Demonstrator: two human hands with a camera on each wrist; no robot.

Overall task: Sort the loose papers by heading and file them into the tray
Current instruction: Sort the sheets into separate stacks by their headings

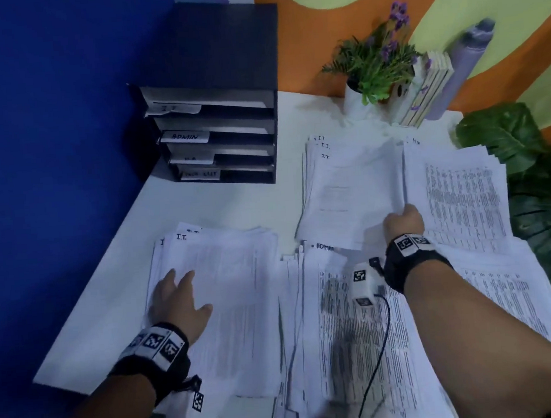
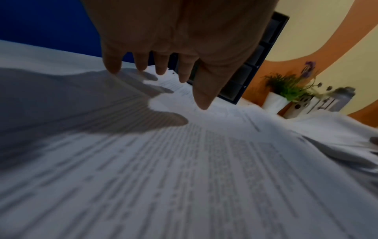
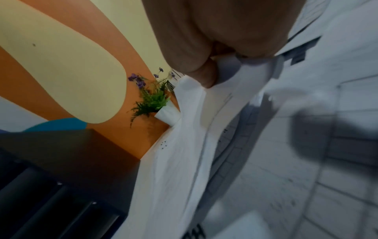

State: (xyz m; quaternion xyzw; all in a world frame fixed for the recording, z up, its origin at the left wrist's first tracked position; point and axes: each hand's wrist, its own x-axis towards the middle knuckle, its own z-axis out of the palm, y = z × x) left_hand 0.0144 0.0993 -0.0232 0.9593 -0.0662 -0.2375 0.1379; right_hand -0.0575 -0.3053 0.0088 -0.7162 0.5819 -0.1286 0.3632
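Readable text: tray [image 1: 217, 137] second slot tab [image 1: 185, 137] says "ADMIN"; other slot tabs too blurred to read. Near-left paper stack [image 1: 215, 294] headed "I.T.". Far-centre stack [image 1: 347, 184] headed "IT" / "I.T." on several fanned sheets. Middle-front stack [image 1: 351, 327] headed "ADMIN". Far-right stack [image 1: 462, 195] heading looks like "H.R", unclear. Body print illegible everywhere.
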